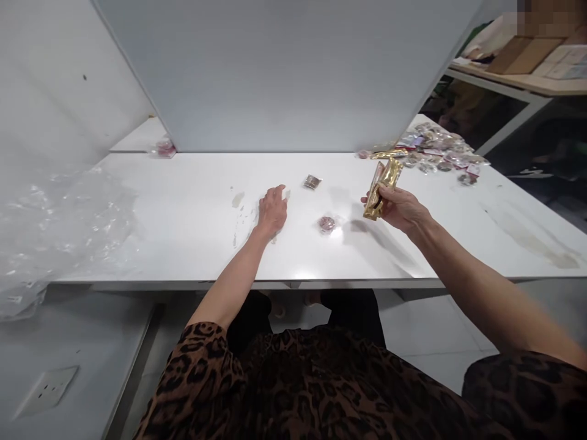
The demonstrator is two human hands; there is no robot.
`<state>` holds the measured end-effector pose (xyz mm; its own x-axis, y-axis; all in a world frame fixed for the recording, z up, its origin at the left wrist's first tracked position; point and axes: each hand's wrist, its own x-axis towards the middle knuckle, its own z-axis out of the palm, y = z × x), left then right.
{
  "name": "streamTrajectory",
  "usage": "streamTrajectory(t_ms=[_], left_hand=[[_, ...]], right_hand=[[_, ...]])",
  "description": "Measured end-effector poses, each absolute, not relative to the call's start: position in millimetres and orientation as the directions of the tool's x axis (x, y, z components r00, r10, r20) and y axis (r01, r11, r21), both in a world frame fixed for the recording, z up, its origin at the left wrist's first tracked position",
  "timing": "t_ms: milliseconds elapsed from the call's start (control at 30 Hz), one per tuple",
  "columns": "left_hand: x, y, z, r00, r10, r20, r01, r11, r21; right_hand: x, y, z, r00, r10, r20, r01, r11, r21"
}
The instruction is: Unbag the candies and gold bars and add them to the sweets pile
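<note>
My right hand (398,206) is closed around gold foil stick packets (383,186), held above the white table; more than one seems to be in the bunch. My left hand (273,211) is palm down at the tabletop with its fingers loosely spread and nothing visible in them. To the right of its fingertips lies a small clear sachet with brownish contents (312,181). Between my hands, closer to the front edge, rests a clear packet with reddish-purple contents (327,224).
A heap of small clear packets (440,150) covers the right rear, with another gold packet (387,154) at its left. Clear plastic bags (68,226) pile up at left. A grey panel (284,73) rises behind the table (192,244). A pinkish packet (164,147) sits at back left.
</note>
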<state>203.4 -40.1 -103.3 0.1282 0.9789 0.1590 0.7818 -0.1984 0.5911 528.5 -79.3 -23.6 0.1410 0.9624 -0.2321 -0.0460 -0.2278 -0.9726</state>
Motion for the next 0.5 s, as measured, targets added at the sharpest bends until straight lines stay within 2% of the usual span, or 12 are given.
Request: streamTrajectory(t_ms=[167,333,400,500], left_hand=[[197.9,-42.0,-104.0,0.151,0.967,0.206,0.794,-0.243,0.556],[194.8,-46.6,-105.6,0.189,0.955,0.228,0.811,-0.283,0.512],[194.8,-46.9,-107.5,0.195,0.948,0.25,0.816,-0.299,0.495],[194.2,-46.0,-110.9,0.19,0.944,0.269,0.823,-0.303,0.481]], right_hand=[[544.3,-119.1,-26.0,0.229,0.927,-0.298,-0.112,-0.279,-0.954],[603.6,-142.7,-43.0,0.387,0.829,-0.405,-0.148,-0.378,-0.914],[633.1,-132.7,-47.6,0.462,0.824,-0.329,-0.039,-0.351,-0.936],[668.6,-81.5,-40.8,0.497,0.863,-0.094,0.253,-0.247,-0.935]])
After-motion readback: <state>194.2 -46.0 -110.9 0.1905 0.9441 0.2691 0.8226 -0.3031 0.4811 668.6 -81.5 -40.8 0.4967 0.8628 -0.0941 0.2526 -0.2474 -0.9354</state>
